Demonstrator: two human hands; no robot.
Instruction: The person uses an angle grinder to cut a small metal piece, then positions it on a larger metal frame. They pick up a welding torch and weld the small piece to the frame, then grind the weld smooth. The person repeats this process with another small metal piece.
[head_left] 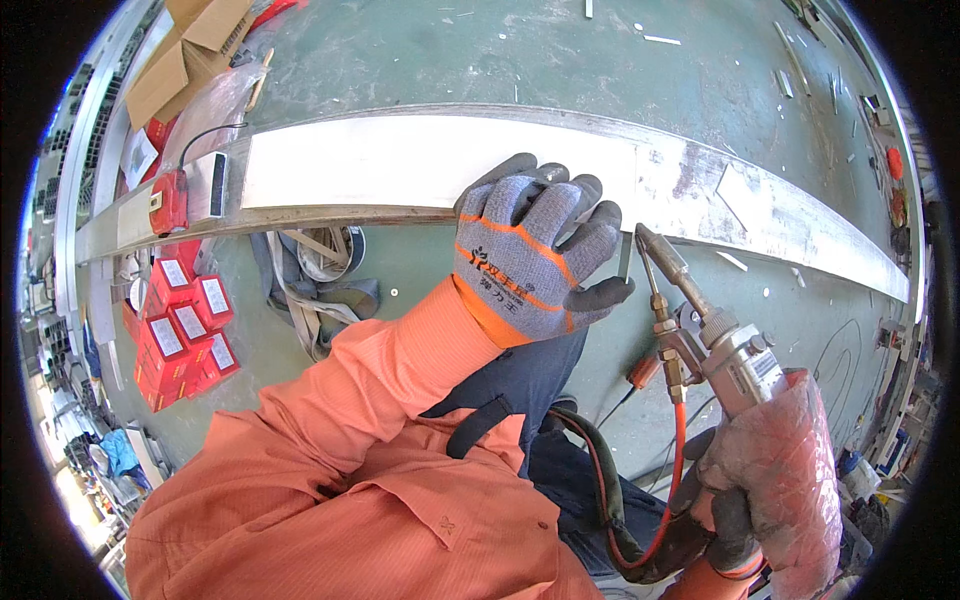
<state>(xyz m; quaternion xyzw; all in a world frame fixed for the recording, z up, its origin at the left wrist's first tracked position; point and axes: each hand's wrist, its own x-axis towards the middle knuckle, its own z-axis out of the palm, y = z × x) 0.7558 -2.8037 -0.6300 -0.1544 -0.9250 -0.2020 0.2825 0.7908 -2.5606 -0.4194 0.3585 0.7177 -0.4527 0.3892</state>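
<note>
A long white-faced metal panel [350, 160] lies on a bench-like metal beam [800, 230] across my front. My left hand [530, 250], in a grey glove with orange bands, grips the panel's near edge. Its fingers curl over the top and the thumb sits below the edge, beside a thin upright strip [625, 258]. My right hand [735, 525], in a dark glove, is wrapped round a welding torch [740, 365] whose rear is covered in pinkish plastic wrap [790, 480]. The torch's nozzle tip is at the near edge, just right of my left fingertips.
A red tape measure [170, 203] and a dark rectangular block [207, 186] sit on the beam's left end. Red boxes [185, 330] are stacked on the floor at left. A cardboard box [185, 65] stands far left. An orange hose [680, 450] trails from the torch.
</note>
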